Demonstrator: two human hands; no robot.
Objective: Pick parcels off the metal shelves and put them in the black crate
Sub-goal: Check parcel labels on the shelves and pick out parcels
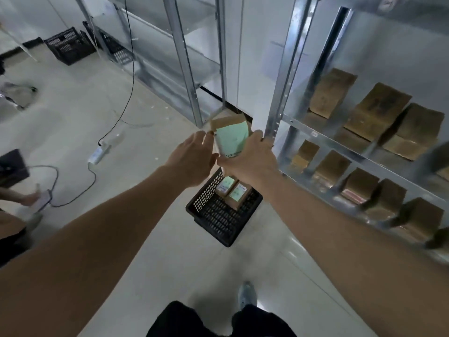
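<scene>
Parcel held above black crate, beside metal shelves.

Bottom centre: dark trousers and one shoe (246,294) on the pale floor. Mid-frame: black crate (213,215) on the floor, two labelled parcels (234,194) inside at its far end. Above it: right hand (247,161), fingers clamped on a brown parcel (230,137) (green label facing the camera); left hand (194,158), fingers apart and straight, just beside the parcel's left edge. Right of frame: metal shelves (359,152) carrying rows of brown parcels. Upper left: a second crate (69,45).
</scene>
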